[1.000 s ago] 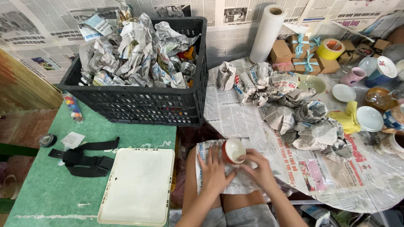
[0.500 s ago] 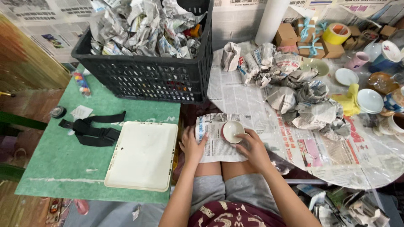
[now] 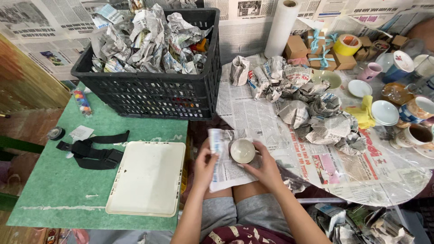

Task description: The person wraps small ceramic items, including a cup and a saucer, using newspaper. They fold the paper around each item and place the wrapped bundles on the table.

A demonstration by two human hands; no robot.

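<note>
Fingers of my left hand (image 3: 205,163) pinch the left edge of a newspaper sheet (image 3: 224,165) on my lap; right hand (image 3: 266,166) curls round a small pale bowl (image 3: 242,151) sitting on it. Bowl not yet covered, I judge wrapping barely begun. Black crate (image 3: 153,90) on the green table's far edge holds wrapped bundles; unwrapped dishes (image 3: 384,112) wait at the round table's right edge.

Blk crate (image 3: 153,92), wht tray (image 3: 147,178), paper roll (image 3: 281,27).
</note>
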